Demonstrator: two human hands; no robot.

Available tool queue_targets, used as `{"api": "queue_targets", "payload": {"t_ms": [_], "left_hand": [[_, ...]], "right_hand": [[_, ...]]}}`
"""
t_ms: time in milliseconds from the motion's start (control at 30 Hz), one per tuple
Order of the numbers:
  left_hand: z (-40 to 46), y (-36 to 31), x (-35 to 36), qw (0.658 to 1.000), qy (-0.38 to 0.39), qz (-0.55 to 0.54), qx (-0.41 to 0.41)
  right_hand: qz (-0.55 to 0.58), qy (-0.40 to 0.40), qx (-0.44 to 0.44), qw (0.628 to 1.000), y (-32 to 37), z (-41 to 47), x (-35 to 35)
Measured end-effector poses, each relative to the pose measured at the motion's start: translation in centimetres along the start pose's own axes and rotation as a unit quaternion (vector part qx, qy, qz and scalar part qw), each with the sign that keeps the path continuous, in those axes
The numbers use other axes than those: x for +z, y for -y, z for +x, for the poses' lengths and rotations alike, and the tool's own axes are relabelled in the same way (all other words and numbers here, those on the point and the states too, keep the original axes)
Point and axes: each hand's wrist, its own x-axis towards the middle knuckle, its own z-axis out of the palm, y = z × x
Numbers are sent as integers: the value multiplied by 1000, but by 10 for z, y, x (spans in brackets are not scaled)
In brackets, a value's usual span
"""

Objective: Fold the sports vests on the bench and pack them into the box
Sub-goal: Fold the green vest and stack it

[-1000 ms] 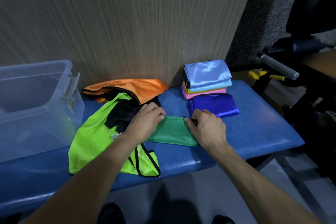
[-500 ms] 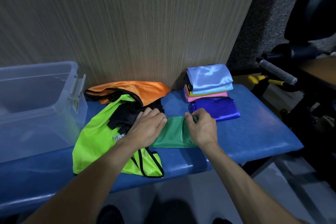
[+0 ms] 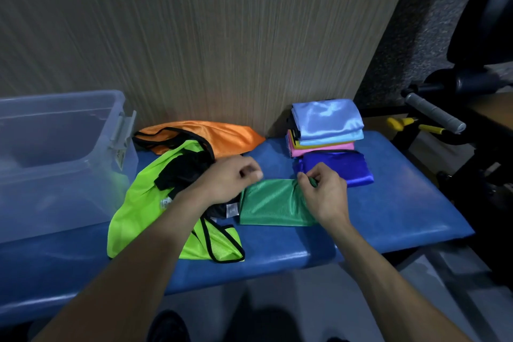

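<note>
Green vest [image 3: 273,204] lies folded into a small rectangle on the blue bench [image 3: 402,203], mid-bench near the front edge, just in front of the folded stack. Right hand [image 3: 323,191] pinches the vest's right end between thumb and fingers. Left hand [image 3: 231,180] sits at the vest's left top corner with fingers curled; cannot tell if it actually holds cloth or just hovers there. Lime vest [image 3: 144,208] lies unfolded just left of it, black fabric [image 3: 180,172] on top, orange vest [image 3: 211,134] behind by the wall. Folded stack [image 3: 326,126] stands at the back right, with a dark blue folded vest [image 3: 336,168] in front of it, nearly touching the right hand. Clear box [image 3: 69,147] sits on the bench's left end, well apart from the green vest. Step looks like the last fold or tidy-up of the green one. To do it well: keep edges lined up, press the crease flat since the fabric looks slippery, hold both ends when lifting so it doesn't spring open, and avoid dragging the lime vest along.
</note>
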Motion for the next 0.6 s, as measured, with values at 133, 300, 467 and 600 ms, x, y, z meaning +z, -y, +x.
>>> {"api": "queue_targets", "payload": {"t_ms": [133, 300, 467, 600], "left_hand": [[5, -6, 13, 1000, 15, 4, -21], [6, -8, -1, 997, 7, -12, -74], [2, -12, 10, 991, 27, 5, -133], [1, -15, 15, 986, 20, -19, -163]], "right_hand": [[-2, -5, -11, 1000, -3, 6, -1], [-5, -8, -20, 1000, -9, 14, -5], [-1, -8, -34, 999, -15, 12, -2], [6, -17, -57, 998, -15, 13, -6]]}}
